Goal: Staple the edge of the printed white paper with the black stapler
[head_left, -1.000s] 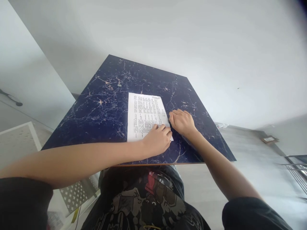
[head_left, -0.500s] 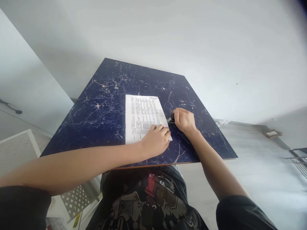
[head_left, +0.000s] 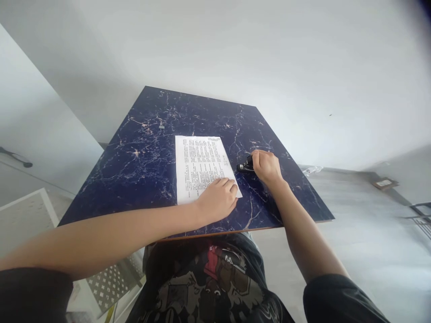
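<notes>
A white sheet of printed paper (head_left: 202, 161) lies on the dark blue marbled table (head_left: 151, 170). My left hand (head_left: 220, 195) rests over its near right corner, fingers bent and close together, holding it; the thumb is hidden. To the right of the paper, my right hand (head_left: 266, 166) is closed around a black stapler (head_left: 244, 166). The stapler's front end points left and its jaws look slightly apart. A small gap of table shows between the stapler and the paper's right edge. Most of the stapler's body is covered by my fingers.
A small pale piece (head_left: 161, 127) lies on the table's far left part. The table's far edge is near a plain wall (head_left: 215, 49). A patterned panel (head_left: 107, 285) stands below at the left. On the floor at the right lies a brown box (head_left: 384, 183).
My right hand has moved right with the stapler, whose front end has come away from the paper's edge. My left hand stays on the paper.
</notes>
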A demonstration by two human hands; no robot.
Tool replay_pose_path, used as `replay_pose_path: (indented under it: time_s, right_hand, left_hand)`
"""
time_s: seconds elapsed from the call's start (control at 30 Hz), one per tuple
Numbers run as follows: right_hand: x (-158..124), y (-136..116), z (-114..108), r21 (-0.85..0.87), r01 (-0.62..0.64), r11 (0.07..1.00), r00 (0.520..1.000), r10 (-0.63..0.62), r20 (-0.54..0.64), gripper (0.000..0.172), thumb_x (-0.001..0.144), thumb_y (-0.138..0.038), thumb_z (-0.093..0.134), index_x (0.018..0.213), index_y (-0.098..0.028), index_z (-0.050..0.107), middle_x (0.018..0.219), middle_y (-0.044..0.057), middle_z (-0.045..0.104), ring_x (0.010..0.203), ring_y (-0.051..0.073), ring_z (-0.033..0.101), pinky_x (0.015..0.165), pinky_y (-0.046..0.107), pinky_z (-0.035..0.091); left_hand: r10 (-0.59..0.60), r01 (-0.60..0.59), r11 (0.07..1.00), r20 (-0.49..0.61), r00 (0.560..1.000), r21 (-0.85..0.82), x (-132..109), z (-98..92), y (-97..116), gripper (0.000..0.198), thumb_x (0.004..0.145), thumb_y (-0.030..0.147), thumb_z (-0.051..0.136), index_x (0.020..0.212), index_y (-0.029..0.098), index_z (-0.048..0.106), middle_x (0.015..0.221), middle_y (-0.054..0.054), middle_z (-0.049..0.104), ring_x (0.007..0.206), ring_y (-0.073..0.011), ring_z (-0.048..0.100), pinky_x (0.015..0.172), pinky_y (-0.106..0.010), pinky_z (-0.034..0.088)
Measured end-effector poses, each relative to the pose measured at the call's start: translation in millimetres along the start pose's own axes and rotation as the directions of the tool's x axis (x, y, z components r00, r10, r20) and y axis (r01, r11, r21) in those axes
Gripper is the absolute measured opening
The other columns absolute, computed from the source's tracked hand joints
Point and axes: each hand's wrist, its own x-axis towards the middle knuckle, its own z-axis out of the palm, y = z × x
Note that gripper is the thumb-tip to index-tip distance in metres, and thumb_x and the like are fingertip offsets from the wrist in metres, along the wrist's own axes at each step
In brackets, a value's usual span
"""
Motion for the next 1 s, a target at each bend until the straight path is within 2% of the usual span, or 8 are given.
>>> replay_pose_path:
  time_s: [0.23, 0.4, 0.5, 0.6, 0.7, 0.8, 0.9, 1.0]
  right_hand:
    - [7, 19, -5, 0.081, -0.091, 0.993, 0.996, 0.09, 0.022, 0.055, 0.108, -0.054, 0.025, 0.07, -0.024, 0.05, 0.074, 0.01, 0.065, 0.07, 0.024, 0.057, 0.069, 0.036, 0.039]
    - [8, 38, -22, 0.274, 0.165, 0.947, 0.962, -0.216, 0.168, 0.038, 0.097, -0.059, 0.058, 0.1, -0.022, 0.063, 0.102, 0.008, 0.071, 0.096, 0.027, 0.064, 0.085, 0.037, 0.045]
    - [6, 50, -28, 0.289, 0.167, 0.943, 0.928, -0.249, 0.277, 0.036, 0.087, -0.051, 0.072, 0.107, -0.022, 0.064, 0.102, 0.008, 0.073, 0.091, 0.027, 0.066, 0.079, 0.037, 0.046]
    - [6, 52, -29, 0.263, 0.134, 0.955, 0.919, -0.219, 0.328, 0.021, 0.09, -0.042, 0.068, 0.092, -0.022, 0.062, 0.085, 0.004, 0.071, 0.074, 0.023, 0.063, 0.067, 0.034, 0.041]
    - [9, 39, -32, 0.28, 0.126, 0.952, 0.944, -0.202, 0.261, 0.02, 0.09, -0.041, 0.067, 0.089, -0.022, 0.06, 0.083, 0.004, 0.069, 0.072, 0.022, 0.061, 0.065, 0.034, 0.039]
    - [18, 13, -38, 0.341, 0.072, 0.937, 0.973, -0.142, 0.184, 0.02, 0.091, -0.04, 0.066, 0.092, -0.022, 0.06, 0.084, 0.005, 0.069, 0.07, 0.021, 0.06, 0.064, 0.034, 0.04]
    - [35, -23, -40, 0.389, 0.051, 0.92, 0.979, -0.123, 0.163, 0.016, 0.089, -0.036, 0.068, 0.092, -0.022, 0.061, 0.085, 0.005, 0.069, 0.068, 0.019, 0.059, 0.062, 0.034, 0.04]
    - [54, -60, -28, 0.433, 0.087, 0.897, 0.965, -0.184, 0.188, 0.014, 0.087, -0.033, 0.07, 0.091, -0.021, 0.062, 0.085, 0.006, 0.07, 0.07, 0.019, 0.06, 0.063, 0.034, 0.041]
  left_hand:
    - [0.126, -0.126, 0.992, -0.018, 0.992, -0.02, -1, 7.6, -5, 0.04, 0.108, 0.026, 0.036, 0.13, 0.008, 0.065, 0.137, -0.016, 0.067, 0.129, -0.0255, 0.061, 0.108, -0.04, 0.049]
    - [0.182, -0.184, 0.983, -0.114, 0.977, -0.008, 1, -7.6, -7, 0.041, 0.108, 0.032, 0.041, 0.136, 0.012, 0.062, 0.145, -0.015, 0.062, 0.136, -0.0276, 0.056, 0.113, -0.046, 0.046]
    - [0.082, -0.096, 0.994, -0.2, 0.976, -0.061, 9, -29.1, -27, 0.035, 0.107, 0.03, 0.044, 0.126, 0.015, 0.068, 0.135, -0.012, 0.068, 0.126, -0.0261, 0.061, 0.107, -0.046, 0.05]
    - [-0.174, 0.155, 0.982, -0.187, 0.967, -0.111, 15, -54.1, -70, 0.032, 0.105, 0.028, 0.045, 0.119, 0.016, 0.071, 0.12, -0.011, 0.073, 0.112, -0.025, 0.066, 0.101, -0.044, 0.053]
    - [-0.437, 0.438, 0.899, -0.09, 0.895, -0.005, 9, -71.3, -119, 0.034, 0.101, 0.035, 0.053, 0.119, 0.016, 0.074, 0.117, -0.015, 0.075, 0.111, -0.0323, 0.066, 0.099, -0.051, 0.052]
    - [-0.481, 0.477, 0.875, 0.042, 0.876, 0.081, -5, -71.0, -152, 0.037, 0.095, 0.039, 0.065, 0.125, 0.019, 0.074, 0.132, -0.017, 0.069, 0.123, -0.0392, 0.061, 0.104, -0.057, 0.048]
    - [-0.488, 0.49, 0.872, 0.124, 0.864, 0.017, -12, -57.3, -160, 0.043, 0.089, 0.041, 0.073, 0.127, 0.022, 0.073, 0.144, -0.017, 0.063, 0.132, -0.0421, 0.056, 0.107, -0.062, 0.045]
    - [-0.478, 0.486, 0.871, 0.102, 0.872, -0.069, -9, -43.2, -155, 0.038, 0.091, 0.042, 0.072, 0.124, 0.024, 0.074, 0.143, -0.015, 0.064, 0.133, -0.0402, 0.056, 0.108, -0.063, 0.043]
